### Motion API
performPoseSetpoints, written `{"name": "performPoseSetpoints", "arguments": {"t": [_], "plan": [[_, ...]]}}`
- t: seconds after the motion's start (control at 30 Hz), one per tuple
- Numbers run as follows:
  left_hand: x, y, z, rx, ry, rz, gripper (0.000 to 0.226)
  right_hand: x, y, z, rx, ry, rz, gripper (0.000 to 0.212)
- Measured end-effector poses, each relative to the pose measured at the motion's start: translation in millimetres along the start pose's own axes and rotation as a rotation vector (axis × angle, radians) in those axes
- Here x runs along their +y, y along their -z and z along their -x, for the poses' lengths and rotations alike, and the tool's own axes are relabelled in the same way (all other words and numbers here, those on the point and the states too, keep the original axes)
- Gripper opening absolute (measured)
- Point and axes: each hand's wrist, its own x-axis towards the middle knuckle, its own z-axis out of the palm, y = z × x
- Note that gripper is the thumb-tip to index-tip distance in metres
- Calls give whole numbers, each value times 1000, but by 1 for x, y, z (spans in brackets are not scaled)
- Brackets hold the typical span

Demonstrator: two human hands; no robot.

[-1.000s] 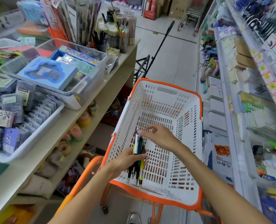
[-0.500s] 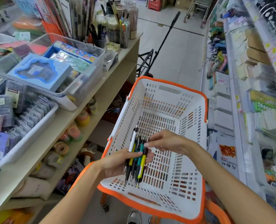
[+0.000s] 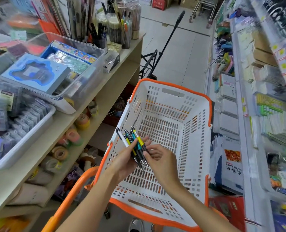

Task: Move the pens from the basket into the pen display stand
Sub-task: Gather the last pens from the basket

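Stationery shop aisle: shelf on our left carrying bins and pen cups, racks on our right, white and orange basket below us. We are holding the pens as one bundle above the basket's left side, clear of its floor. Left hand is gripping the bundle from beneath, tips pointing toward us. Right hand is pinching the lower barrels, probably squaring them so none slips. Hands are together on the bundle. No loose pens showing in the basket. Likely destination: the cups on the shelf, though the stand itself is not identifiable.
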Motion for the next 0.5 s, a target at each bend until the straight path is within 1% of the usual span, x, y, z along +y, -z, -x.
{"name": "performPoseSetpoints", "arguments": {"t": [0.1, 0.13, 0.17, 0.23, 0.27, 0.33, 0.37, 0.43, 0.47, 0.5], "plan": [[2, 6, 3, 45, 11, -69, 29, 6, 10, 0, -198, 25, 178, 14], [6, 10, 5, 30, 44, -86, 26, 4, 16, -2, -221, 16, 192, 18], [10, 12, 9, -12, 90, -97, 23, 0, 23, -8, -191, 0, 155, 22], [20, 13, 21, -115, 208, -164, 20, -16, 33, -27, -92, -16, 45, 22], [23, 13, 26, -163, 264, -213, 22, -27, 35, -38, -129, -39, -14, 24], [27, 13, 39, -235, 323, -275, 29, -51, 31, -56, -406, -148, -131, 32], [30, 14, 49, -281, 318, -292, 27, -62, 25, -62, -560, -173, -156, 36], [34, 16, 67, -352, 259, -347, 15, -78, 12, -66, -801, -122, -145, 42], [40, 21, 81, -334, 215, -365, 11, -93, 1, -63, -894, -70, -126, 39], [45, 24, 89, -298, 201, -374, 10, -102, -5, -60, -939, -38, -112, 34]]}}
